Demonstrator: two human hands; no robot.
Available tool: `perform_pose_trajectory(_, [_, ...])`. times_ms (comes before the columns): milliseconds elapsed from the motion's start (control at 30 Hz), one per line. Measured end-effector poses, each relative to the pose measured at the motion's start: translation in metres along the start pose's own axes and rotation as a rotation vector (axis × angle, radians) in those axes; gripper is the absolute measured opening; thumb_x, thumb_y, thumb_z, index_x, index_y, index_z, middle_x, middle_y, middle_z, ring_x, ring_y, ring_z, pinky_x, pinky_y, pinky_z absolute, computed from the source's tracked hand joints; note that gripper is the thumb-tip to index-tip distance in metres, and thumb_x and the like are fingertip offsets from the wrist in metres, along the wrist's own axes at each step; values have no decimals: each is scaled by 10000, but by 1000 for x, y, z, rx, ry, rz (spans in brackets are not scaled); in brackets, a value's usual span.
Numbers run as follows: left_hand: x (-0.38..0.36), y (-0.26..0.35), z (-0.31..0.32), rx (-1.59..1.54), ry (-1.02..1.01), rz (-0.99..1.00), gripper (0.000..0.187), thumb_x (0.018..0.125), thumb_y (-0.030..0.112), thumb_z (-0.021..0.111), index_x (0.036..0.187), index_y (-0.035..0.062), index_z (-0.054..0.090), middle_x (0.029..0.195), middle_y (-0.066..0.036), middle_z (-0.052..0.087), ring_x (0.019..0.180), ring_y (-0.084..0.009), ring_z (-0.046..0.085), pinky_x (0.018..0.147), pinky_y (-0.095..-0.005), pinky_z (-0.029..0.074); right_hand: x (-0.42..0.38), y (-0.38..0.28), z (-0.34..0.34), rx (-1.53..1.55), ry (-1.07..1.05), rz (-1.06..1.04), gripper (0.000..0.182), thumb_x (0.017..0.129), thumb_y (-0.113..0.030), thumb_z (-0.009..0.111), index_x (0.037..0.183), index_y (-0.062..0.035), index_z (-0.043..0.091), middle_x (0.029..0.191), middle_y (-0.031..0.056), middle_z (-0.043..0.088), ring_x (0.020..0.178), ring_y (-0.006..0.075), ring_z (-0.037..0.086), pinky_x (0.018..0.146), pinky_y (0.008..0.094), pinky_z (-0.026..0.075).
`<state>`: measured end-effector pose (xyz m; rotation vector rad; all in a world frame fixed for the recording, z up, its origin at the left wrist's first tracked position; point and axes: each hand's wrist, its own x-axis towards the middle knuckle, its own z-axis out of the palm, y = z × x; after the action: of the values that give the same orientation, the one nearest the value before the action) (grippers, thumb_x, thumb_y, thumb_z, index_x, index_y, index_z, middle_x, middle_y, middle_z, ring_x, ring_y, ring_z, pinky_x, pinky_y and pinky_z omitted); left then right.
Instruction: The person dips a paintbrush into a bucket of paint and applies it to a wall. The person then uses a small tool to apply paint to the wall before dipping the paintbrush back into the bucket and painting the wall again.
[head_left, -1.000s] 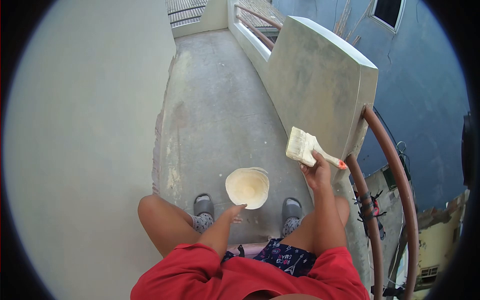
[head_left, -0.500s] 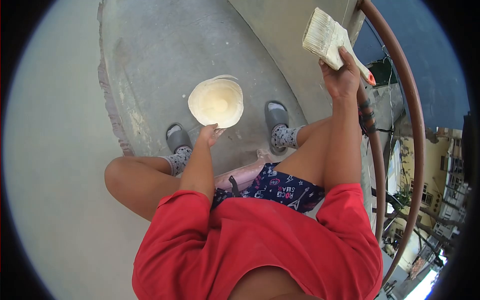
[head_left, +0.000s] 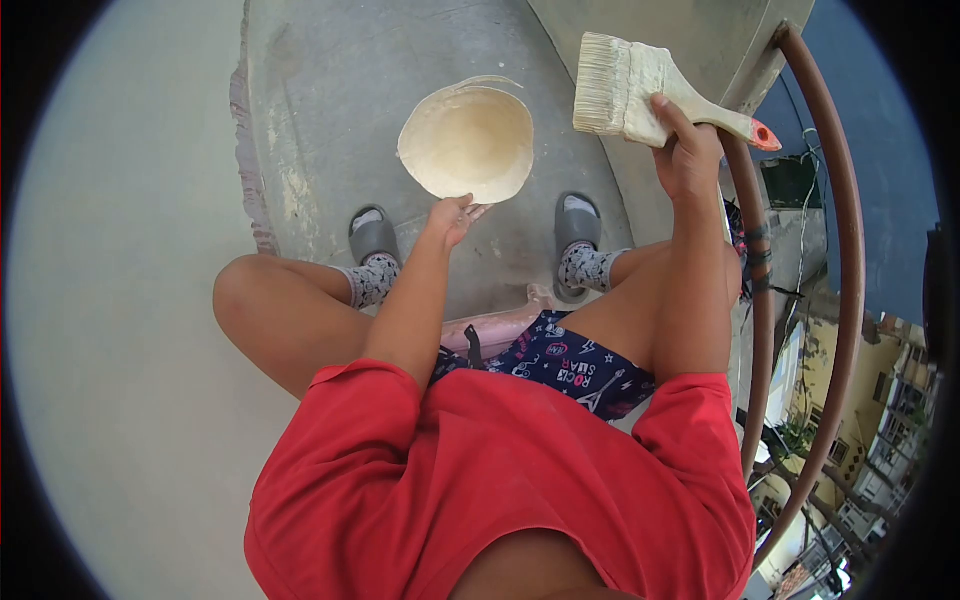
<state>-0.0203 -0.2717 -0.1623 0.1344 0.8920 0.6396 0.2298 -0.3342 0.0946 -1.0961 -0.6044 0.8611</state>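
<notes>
Paintbrush (head_left: 640, 92): wide, flat, cream-coated; is held up at 1 o'c, w/ bristles aimed to 9 o'c & red handle tip to approx. 3 o'c; apart from tub, so prob. no rim is bumped.
R hand (head_left: 688, 150): at 2 o'c; brush neck is pinched, thumb laid on near face, other fingers mostly hidden. Grip is prob. set close to the head b/c a broad head is better steadied there.
Tub (head_left: 468, 145): at 12 o'c; round mouth is turned up & toward wearer, prob. so the inside can be seen & reached. Cream-coated inside; amt. of contents can't be told.
L hand (head_left: 458, 218): at tub's 6 o'c edge; rim is pinched under thumb, fingers extended along outer side, prob. for steadying. Whether tub's wt. is borne by hand or floor (head_left: 320, 90) can't be told.
Slippers (head_left: 375, 238): grey, planted at 10 & 2 o'c; by wide stance, room is prob. left btwn knees.
Pink seat (head_left: 500, 328): partly covered by shorts (head_left: 570, 365); body is apparently supported on it, so low reach is eased.
Railing (head_left: 845, 200): brown, curved, toward 3 o'c; partly covered by brush handle; contact can't be told.
</notes>
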Motion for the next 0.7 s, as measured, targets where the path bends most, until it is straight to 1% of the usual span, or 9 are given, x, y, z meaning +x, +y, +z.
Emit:
perform_pose_trajectory(67, [-11,4,25,-17,-33,37,376,888,-68,375,1254,-66,290,1265,-220,392,1149,-358,452,991,-489,414,-3,1,8,-64,-48,15,419,785,-12,623,1156,95,460,1090,128,565,975,203,582,823,315,490])
perform_pose_trajectory(200, [-31,9,69,-56,-134,95,368,881,-68,392,1240,-65,312,1261,-215,396,1170,-356,433,1009,-497,395,-11,-1,30,-198,-140,-92,504,726,-87,673,1177,66,507,992,123,609,885,163,598,742,256,484])
perform_pose_trajectory(300, [-35,8,85,-45,-245,111,393,869,-77,407,1248,-65,306,1257,-211,404,1156,-350,445,1003,-504,400,-13,1,36,-393,-188,-189,482,733,-90,659,1163,72,516,1006,129,613,886,169,600,738,274,491])
perform_pose_trajectory(467, [-56,-4,112,-78,-257,165,402,852,-96,409,1243,-69,320,1254,-216,409,1149,-352,451,994,-501,411,-7,15,39,-714,-137,-264,482,692,-136,648,1124,59,556,896,161,656,804,189,645,735,295,498])
perform_pose_trajectory(533, [-59,-11,118,-90,-263,177,399,847,-103,409,1237,-71,329,1254,-218,408,1147,-354,452,991,-497,415,-10,10,49,-861,-50,-175,489,684,-163,638,1122,41,564,828,182,661,743,242,663,724,316,502])
perform_pose_trajectory(567, [-61,-14,121,-100,-265,185,395,845,-106,409,1231,-72,336,1249,-217,411,1143,-357,455,985,-496,421,-9,13,48,-864,-52,-176,489,684,-163,638,1122,41,564,828,182,661,743,242,663,724,316,502])
perform_pose_trajectory(633, [-62,-20,126,-114,-268,197,390,843,-109,409,1225,-73,343,1244,-216,414,1139,-360,457,980,-495,426,-4,22,48,-972,-44,-231,490,685,-155,623,1129,41,557,798,201,654,730,296,660,715,343,504])
perform_pose_trajectory(667, [-62,-23,128,-143,-263,185,396,843,-111,398,1232,-64,339,1233,-211,428,1110,-353,486,945,-483,456,-2,25,47,-974,-49,-231,490,685,-155,623,1129,41,557,798,201,654,730,296,660,715,343,504])
perform_pose_trajectory(700, [-63,-25,131,-172,-257,173,403,844,-112,388,1239,-55,335,1222,-207,441,1080,-346,514,910,-472,486,-2,26,47,-1007,-53,-221,494,692,-167,634,1136,35,557,806,189,658,723,258,660,702,330,507])
